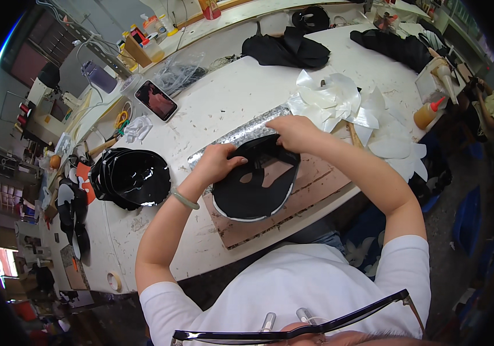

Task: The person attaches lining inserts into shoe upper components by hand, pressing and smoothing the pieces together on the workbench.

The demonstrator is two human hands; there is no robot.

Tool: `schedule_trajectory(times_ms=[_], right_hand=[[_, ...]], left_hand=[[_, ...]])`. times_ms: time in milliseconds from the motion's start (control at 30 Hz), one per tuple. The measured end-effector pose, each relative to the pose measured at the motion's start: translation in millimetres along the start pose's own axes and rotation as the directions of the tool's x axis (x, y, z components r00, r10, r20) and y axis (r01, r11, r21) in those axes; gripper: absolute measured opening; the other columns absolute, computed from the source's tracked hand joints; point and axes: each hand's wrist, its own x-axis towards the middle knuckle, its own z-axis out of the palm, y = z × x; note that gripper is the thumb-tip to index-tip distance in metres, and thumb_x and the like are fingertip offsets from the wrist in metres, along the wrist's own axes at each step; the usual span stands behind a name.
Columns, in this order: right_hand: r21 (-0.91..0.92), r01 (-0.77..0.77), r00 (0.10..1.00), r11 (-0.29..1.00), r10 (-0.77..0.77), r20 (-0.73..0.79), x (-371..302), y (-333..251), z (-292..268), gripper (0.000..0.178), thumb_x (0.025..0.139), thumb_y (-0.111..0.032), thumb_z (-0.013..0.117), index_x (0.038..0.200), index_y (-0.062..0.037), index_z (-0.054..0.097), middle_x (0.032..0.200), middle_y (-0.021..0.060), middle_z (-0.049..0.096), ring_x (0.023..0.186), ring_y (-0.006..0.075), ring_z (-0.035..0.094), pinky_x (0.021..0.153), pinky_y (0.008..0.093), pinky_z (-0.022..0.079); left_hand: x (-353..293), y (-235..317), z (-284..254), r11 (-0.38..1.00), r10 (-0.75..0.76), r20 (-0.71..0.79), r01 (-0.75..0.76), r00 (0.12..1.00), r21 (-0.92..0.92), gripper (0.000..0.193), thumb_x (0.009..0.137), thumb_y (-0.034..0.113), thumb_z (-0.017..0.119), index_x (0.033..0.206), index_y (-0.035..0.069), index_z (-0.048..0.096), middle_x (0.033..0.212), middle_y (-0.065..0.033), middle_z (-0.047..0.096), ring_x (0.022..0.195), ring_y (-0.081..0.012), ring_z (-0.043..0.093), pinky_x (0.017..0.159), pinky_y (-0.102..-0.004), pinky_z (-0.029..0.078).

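Dark-rimmed glasses point(224, 336) foremost; left hand point(218, 164) and right hand point(296, 134), part-curled, pinch a black shell point(249, 203) by its far rim: likely light, flexible, best held there.

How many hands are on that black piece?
2: the left hand at the upper left of the black piece, the right hand at its upper right.

White short-sleeved shirt point(293, 277), 1 pale green bangle point(186, 200) near left hand point(217, 164), black-framed glasses point(368, 310), blue jeans point(330, 238)
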Motion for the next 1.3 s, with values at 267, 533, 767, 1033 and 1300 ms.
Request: schedule_trajectory(times_ms=[267,533,767,1033,1300], right_hand=[[-0.420,0.243,0.902,0.874,-0.363,-0.235,0.4,-45.9,45.5,0.018,0.067,-0.016,0.066,0.082,-0.0063,0.060,0.082,0.0056,0.057,0.086,0.0226,0.057,0.064,0.0296,0.050],[-0.220,0.298,0.945,0.929,-0.320,-0.071,-5.0,-41.4,30.1,0.013,0.071,-0.021,0.070,0.078,-0.0109,0.068,0.086,0.0062,0.064,0.094,0.0255,0.057,0.082,0.0366,0.044],[-0.112,-0.011,0.996,0.994,0.020,0.082,15.0,-40.4,8.0,0.018,0.074,-0.031,0.071,0.079,-0.0140,0.071,0.081,0.0073,0.068,0.090,0.0275,0.063,0.077,0.0394,0.049],[-0.280,0.032,0.998,0.960,-0.015,0.064,33.4,-47.1,9.3,0.018,0.071,-0.025,0.070,0.078,-0.0085,0.071,0.077,0.0128,0.068,0.078,0.0305,0.067,0.067,0.0402,0.053],[-0.342,0.149,0.989,0.928,-0.146,0.033,23.9,-37.9,23.5,0.014,0.070,-0.017,0.066,0.079,-0.0072,0.070,0.081,0.0122,0.068,0.081,0.0276,0.068,0.067,0.0376,0.054]], left_hand=[[-10.8,10.1,7.2,0.993,0.086,-0.033,-0.088,0.996,-0.082,0.034,0.076,0.021,0.074,0.102,0.000,0.065,0.086,-0.0182,0.067,0.079,-0.0315,0.066,0.072,-0.0362,0.051],[-20.8,-11.8,13.8,0.954,0.000,0.076,0.023,0.997,-0.300,0.032,0.080,0.012,0.069,0.110,0.003,0.062,0.089,-0.0140,0.069,0.080,-0.0221,0.066,0.073,-0.0324,0.051],[-21.1,-6.2,9.0,0.949,-0.019,0.072,0.041,0.997,-0.314,0.034,0.081,0.007,0.065,0.115,0.006,0.063,0.092,-0.0118,0.069,0.082,-0.0180,0.065,0.075,-0.0307,0.050],[-19.2,11.9,-7.2,0.961,-0.053,0.111,0.081,0.992,-0.265,0.041,0.081,0.007,0.064,0.122,0.011,0.061,0.093,-0.0099,0.070,0.081,-0.0139,0.064,0.075,-0.0294,0.050],[4.4,30.0,-4.3,0.967,-0.189,0.085,0.171,0.978,0.187,0.023,0.078,0.014,0.067,0.099,0.004,0.069,0.080,-0.0152,0.068,0.068,-0.0196,0.064,0.070,-0.0323,0.051]])
